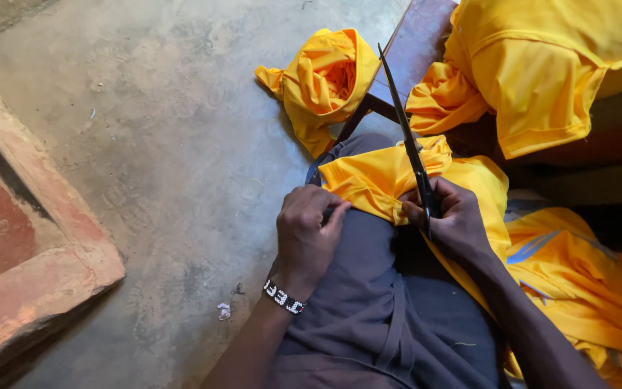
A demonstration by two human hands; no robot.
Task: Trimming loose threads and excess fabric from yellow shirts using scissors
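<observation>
Yellow cloth pinned across my lap, scissors in my right hand.

My left hand [309,229] is closed on the folded edge of the yellow cloth [376,180], pressing it against my grey-clad thigh [368,288] so the fold stays taut. My right hand [449,216] grips the scissors [408,137] by the handle end, over the same fold. Blades look shut; long axis runs from my hand up and slightly left, tip pointing away from me toward the bench [415,43]. More yellow cloth lies bundled on the floor [167,144] and heaped to my right.
</observation>
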